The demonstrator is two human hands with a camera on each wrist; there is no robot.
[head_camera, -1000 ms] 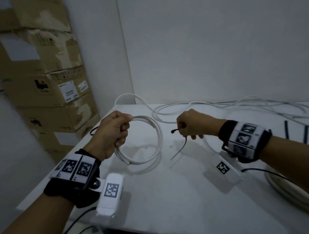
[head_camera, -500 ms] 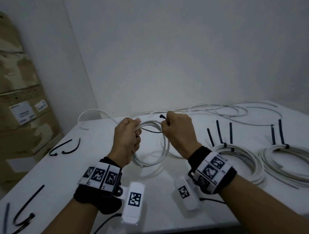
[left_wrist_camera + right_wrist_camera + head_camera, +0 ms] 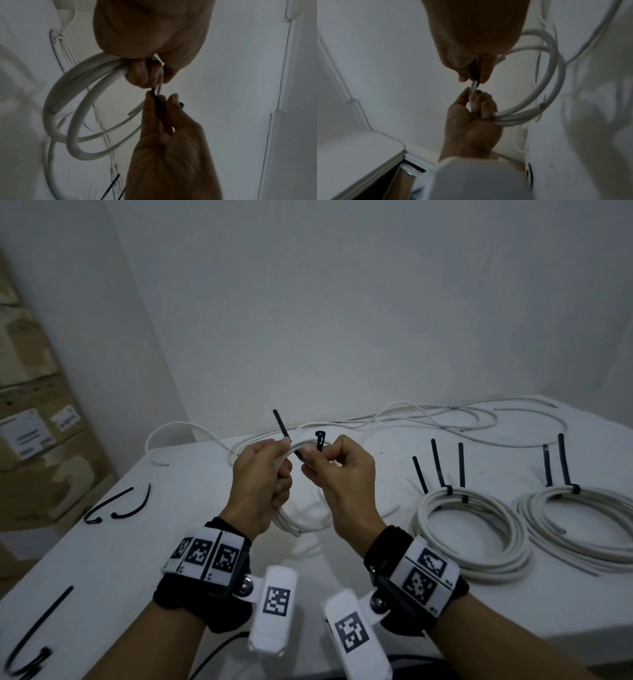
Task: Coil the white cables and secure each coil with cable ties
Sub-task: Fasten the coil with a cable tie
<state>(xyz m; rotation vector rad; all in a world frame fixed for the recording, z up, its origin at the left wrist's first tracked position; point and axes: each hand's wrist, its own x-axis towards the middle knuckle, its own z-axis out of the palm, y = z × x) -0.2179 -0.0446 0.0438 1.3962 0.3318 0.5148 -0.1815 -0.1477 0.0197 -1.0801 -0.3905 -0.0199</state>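
White cable coil (image 3: pixel 294 522) gripped by left hand (image 3: pixel 262 474); right hand (image 3: pixel 337 474) fingers pinch cable tie (image 3: pixel 319 440).

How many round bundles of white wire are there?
3. One coil is gripped by the left hand, and two tied coils lie on the table to the right: a nearer one and one at the edge.

A white cable coil (image 3: pixel 301 518) hangs upright above the table, a black cable tie (image 3: pixel 319 440) looped around its top.
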